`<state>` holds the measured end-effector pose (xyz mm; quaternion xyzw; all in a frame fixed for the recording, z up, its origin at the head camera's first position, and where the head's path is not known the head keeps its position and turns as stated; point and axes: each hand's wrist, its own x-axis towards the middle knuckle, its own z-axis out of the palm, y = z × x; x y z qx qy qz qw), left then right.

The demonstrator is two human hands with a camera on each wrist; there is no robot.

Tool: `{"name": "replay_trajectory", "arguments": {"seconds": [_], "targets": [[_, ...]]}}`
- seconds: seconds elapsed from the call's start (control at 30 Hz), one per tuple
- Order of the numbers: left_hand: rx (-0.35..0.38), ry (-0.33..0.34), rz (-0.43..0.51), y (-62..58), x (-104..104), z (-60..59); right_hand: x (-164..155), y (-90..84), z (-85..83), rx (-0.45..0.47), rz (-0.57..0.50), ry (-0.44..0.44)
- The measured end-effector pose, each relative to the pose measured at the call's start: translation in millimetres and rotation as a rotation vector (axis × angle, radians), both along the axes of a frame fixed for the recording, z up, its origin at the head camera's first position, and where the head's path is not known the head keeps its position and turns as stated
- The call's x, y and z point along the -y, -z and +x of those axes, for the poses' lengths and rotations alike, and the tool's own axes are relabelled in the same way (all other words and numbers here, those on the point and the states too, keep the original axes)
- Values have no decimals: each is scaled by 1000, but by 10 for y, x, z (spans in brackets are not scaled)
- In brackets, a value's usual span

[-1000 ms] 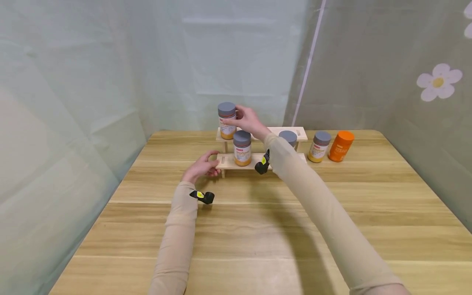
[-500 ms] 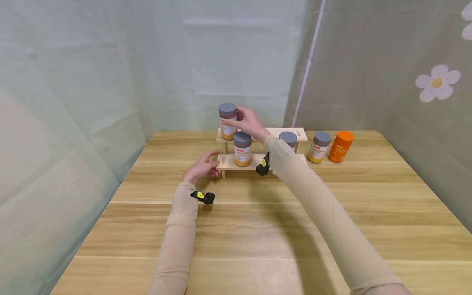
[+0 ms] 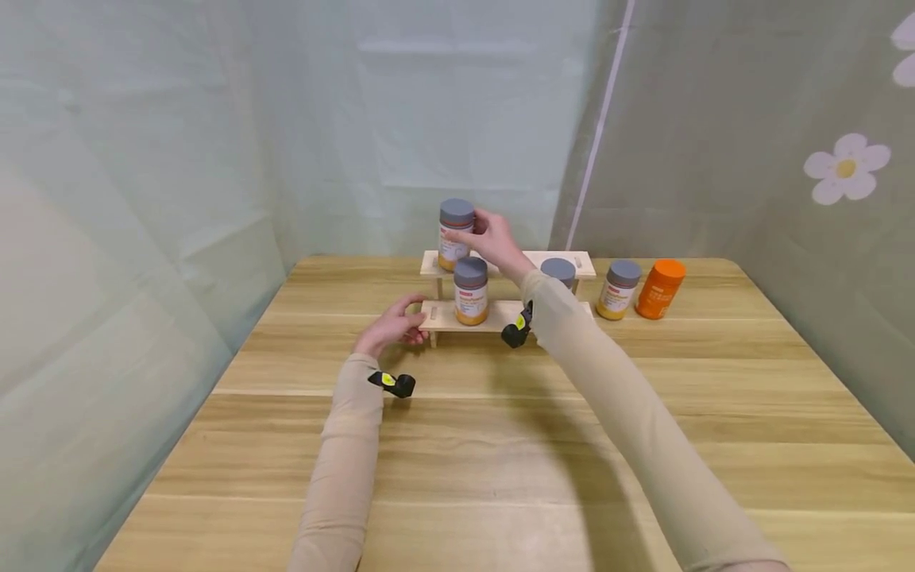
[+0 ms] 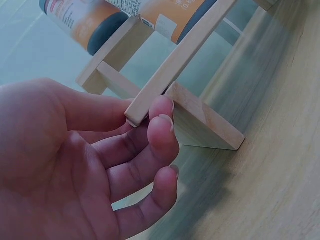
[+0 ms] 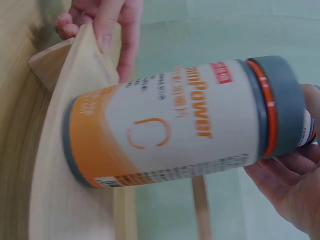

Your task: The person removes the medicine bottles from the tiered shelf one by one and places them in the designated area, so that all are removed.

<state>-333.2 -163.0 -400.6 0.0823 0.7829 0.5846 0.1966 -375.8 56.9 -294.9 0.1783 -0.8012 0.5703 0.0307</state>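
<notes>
My right hand (image 3: pixel 493 241) grips a grey-lidded supplement bottle (image 3: pixel 454 237) with a white and orange label. The bottle stands upright at the left part of the rack's upper board (image 3: pixel 539 258). In the right wrist view it is mostly hidden behind a second bottle (image 5: pixel 170 122) of the same kind, which stands on the lower board (image 3: pixel 503 311). My left hand (image 3: pixel 393 324) pinches that lower board's left end, thumb on top and fingers beneath, as the left wrist view shows. A third grey-lidded bottle (image 3: pixel 559 270) on the rack is partly covered by my right forearm.
Right of the two-tier wooden rack, another grey-lidded bottle (image 3: pixel 618 290) and an orange bottle (image 3: pixel 661 289) stand on the wooden table (image 3: pixel 457 445). A pale cloth (image 3: pixel 472 103) hangs behind the table.
My right hand has shifted a little to the right along the upper board with the bottle, mostly in the last half second. The left hand keeps its place on the lower board.
</notes>
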Motion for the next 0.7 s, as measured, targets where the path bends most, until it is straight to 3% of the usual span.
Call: {"name": "replay_trajectory", "arguments": {"seconds": [0.2,0.7], "targets": [[-19,0,9,16,28,-21,-34,-104,-14,-60,5,8],[-19,0,4,18,59,-44,-202,-255,35,-13,-70,53]]}}
